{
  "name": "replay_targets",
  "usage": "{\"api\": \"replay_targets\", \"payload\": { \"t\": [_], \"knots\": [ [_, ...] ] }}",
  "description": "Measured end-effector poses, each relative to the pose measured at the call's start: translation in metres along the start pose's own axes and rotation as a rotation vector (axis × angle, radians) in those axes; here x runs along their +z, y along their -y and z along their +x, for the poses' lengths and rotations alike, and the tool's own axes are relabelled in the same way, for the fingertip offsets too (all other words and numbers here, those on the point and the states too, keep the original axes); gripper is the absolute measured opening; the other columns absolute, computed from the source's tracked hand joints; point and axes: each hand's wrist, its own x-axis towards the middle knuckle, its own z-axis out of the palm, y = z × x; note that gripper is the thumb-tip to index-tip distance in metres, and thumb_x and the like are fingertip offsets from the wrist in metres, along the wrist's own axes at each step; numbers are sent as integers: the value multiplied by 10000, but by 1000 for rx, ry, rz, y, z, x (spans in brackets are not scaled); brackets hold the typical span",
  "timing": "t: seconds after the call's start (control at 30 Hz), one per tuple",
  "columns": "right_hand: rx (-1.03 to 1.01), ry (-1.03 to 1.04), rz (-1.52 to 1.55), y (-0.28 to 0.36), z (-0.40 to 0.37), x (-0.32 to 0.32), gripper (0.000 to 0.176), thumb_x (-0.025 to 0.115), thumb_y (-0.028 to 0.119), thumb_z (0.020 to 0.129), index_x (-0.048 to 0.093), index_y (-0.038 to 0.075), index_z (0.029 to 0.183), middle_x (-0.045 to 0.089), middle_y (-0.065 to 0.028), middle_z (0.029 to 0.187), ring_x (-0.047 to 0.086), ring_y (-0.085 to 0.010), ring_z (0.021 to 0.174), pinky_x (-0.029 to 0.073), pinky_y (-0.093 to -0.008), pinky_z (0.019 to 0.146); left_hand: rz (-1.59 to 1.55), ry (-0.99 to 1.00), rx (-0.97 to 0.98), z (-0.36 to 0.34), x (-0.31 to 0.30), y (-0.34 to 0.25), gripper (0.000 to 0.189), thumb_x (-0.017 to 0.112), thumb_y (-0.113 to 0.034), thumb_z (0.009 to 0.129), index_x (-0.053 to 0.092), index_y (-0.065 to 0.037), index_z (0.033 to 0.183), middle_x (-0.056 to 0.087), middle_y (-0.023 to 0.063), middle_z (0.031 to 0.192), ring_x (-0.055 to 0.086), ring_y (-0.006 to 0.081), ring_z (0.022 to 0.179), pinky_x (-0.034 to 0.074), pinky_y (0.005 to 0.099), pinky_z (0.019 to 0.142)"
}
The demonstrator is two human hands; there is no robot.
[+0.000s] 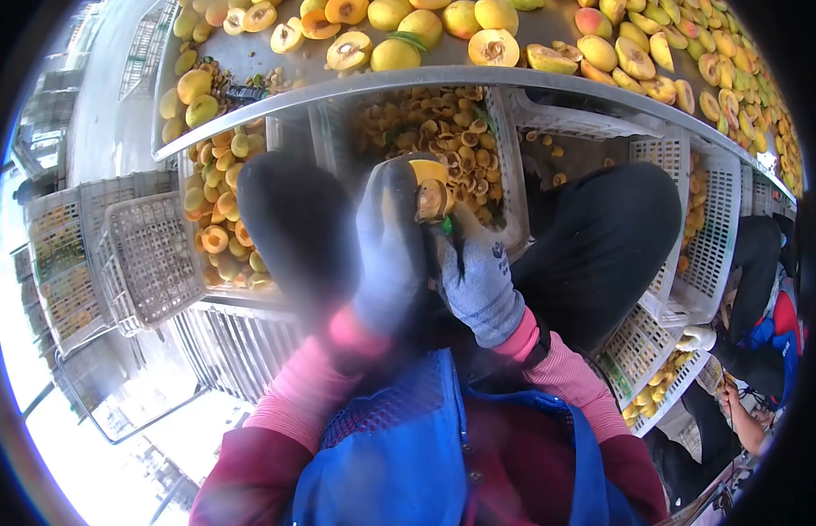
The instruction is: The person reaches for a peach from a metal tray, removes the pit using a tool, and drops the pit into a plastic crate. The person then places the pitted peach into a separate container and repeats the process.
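Observation:
In front of my chest, both gloved hands meet over a crate. My left hand point(386, 232) is closed around a halved yellow peach point(431, 171), its cut side showing brownish near the middle. Close against the fruit, my right hand point(482, 285) has its fingers curled around something with a small green part point(446, 225); most of it is hidden by the glove. Below the hands stands a crate point(513, 175) of scooped peach scraps and pits point(465, 145). Blur over the left glove hides its finger detail.
A metal-edged table point(364, 85) carries whole and halved peaches point(395, 54). To the left are a crate of peach halves point(222, 210) and stacked crates point(153, 254). At right are more crates point(710, 228) and a co-worker's gloved hand point(695, 338). My knees flank the scraps crate.

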Motion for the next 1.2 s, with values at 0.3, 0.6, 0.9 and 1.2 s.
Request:
{"api": "replay_targets", "payload": {
  "t": [0.3,0.6,0.9,1.2],
  "knots": [
    [108,3,117,-7,-5,5,250,558,224,910,534,1,1022,599,-203,830,601,-384,763,467,-399,657,9,37,171,5,5,19,278,437,-208,983,572,31,1032,608,116,917,578,155,814,471,273,715],
    [374,152,542,-31,-24,11,328,515,217,933,519,-17,1162,591,-164,920,579,-279,859,458,-371,753,136,256,25,14,-8,11,262,454,-184,976,579,42,1019,602,70,896,545,129,814,445,256,746],
    [1141,679,1798,-16,-12,-9,472,360,544,960,560,122,896,416,27,580,346,-91,382,254,-232,327,173,512,105,27,-23,16,261,445,-180,962,574,45,986,569,56,826,509,108,768,434,257,712],
    [916,951,2493,-34,-20,10,515,288,549,972,533,98,923,400,19,587,361,-104,406,302,-247,354,202,239,233,10,-25,39,355,476,-320,960,609,6,997,590,44,809,550,126,771,449,262,716]
  ]
}}
